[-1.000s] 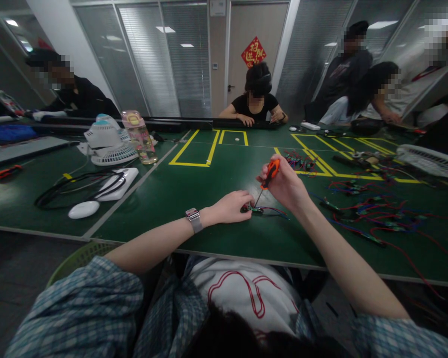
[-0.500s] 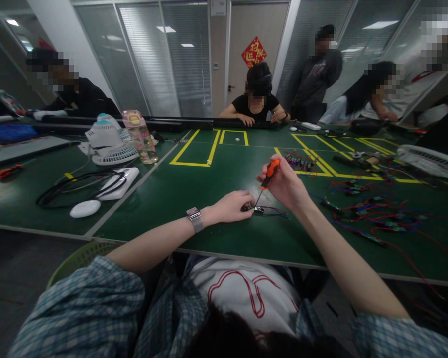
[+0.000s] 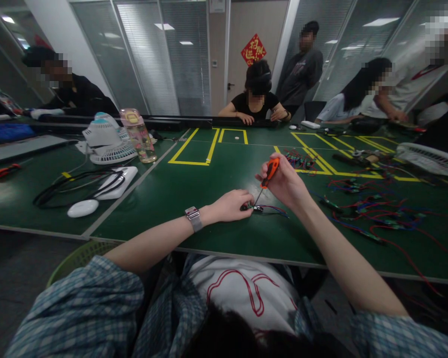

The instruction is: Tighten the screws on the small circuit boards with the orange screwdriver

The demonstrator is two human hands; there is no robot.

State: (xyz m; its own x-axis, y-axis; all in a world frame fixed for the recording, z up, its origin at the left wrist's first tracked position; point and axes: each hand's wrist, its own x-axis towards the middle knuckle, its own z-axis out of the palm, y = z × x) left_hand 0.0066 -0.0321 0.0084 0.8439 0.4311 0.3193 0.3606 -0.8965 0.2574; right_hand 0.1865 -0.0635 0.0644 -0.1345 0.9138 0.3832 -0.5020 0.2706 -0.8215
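Note:
On the green table, my left hand (image 3: 233, 205) grips a small circuit board (image 3: 258, 208) by its left end; the fingers hide part of it. Red and blue wires (image 3: 276, 211) trail from the board's right side. My right hand (image 3: 283, 180) is closed around the handle of a screwdriver (image 3: 271, 171), orange and black, held tilted above the board. The thin shaft points down and its tip meets the board near my left fingertips. Whether the tip sits in a screw is too small to tell.
Several wired circuit boards (image 3: 373, 211) lie to the right, with another bundle (image 3: 298, 160) farther back. On the left are a white fan (image 3: 104, 139), a bottle (image 3: 138, 136), a coiled black cable (image 3: 48, 194), a white mouse (image 3: 82, 208) and another screwdriver (image 3: 3, 171). People sit and stand across the table.
Both hands, the screwdriver and the board stay almost in place. The standing person at the back has shifted left, and the camera view has moved slightly.

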